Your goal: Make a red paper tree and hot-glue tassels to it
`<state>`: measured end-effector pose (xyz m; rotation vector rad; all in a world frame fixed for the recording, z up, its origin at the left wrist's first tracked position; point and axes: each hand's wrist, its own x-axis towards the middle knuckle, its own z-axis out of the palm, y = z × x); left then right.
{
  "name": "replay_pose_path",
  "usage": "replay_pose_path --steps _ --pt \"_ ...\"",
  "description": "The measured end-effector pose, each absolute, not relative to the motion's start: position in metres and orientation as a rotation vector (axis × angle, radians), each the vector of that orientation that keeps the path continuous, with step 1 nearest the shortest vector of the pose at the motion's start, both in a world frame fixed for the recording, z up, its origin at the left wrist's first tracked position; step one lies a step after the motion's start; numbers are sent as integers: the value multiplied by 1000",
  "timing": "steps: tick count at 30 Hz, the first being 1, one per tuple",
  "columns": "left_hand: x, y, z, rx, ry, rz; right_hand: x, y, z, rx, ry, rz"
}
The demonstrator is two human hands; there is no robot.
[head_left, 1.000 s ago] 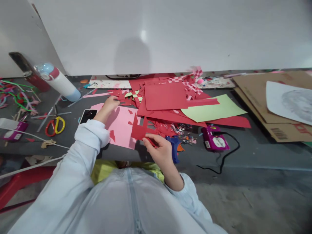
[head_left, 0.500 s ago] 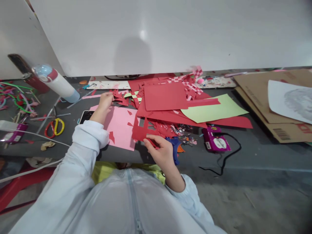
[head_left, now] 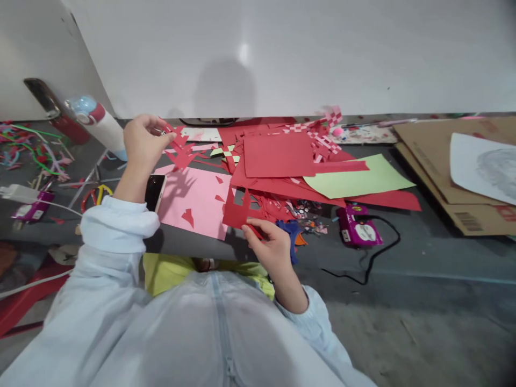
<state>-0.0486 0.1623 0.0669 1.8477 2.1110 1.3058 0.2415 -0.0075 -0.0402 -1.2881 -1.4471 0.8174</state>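
Note:
My left hand (head_left: 145,138) is raised at the left, thumb and fingers pinched on a cut red paper piece (head_left: 179,153) with angular gaps. Between thumb and fingers, my right hand (head_left: 269,243) grips a red paper with square cutouts (head_left: 236,214), near the table's front edge. Between the hands lies a pink sheet (head_left: 192,200) with small red scraps on it. A red sheet (head_left: 278,155) tops the pile of papers behind my right hand, and a pale green sheet (head_left: 363,177) lies to its right.
A phone (head_left: 155,192), scissors (head_left: 100,193) and a white bottle (head_left: 100,126) stand or lie at the left. Right of the pile are a purple box (head_left: 360,227) with a black cord and cardboard (head_left: 431,161) bearing a drawing (head_left: 484,164). Blue scissors handles (head_left: 288,231) lie beside my right hand.
My left hand has risen and moved left, lifting a cut red piece from the scraps. My right hand still holds its red paper. The view has shifted slightly.

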Motion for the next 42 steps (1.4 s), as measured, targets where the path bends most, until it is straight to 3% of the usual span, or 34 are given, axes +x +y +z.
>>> replay_pose_path --steps 11,20,33,42 --pt "-35 94 42 2901 1507 725 257 -25 -39 -1418 -1298 803" --pt "-23 7 -12 2667 1043 453 267 -31 -27 -1507 -1084 832" --pt "-38 -29 -41 2876 1119 375 263 -42 -26 -1537 -1099 861" --pt "-43 -32 -44 2525 1660 452 263 -49 -31 -1575 -1105 876"
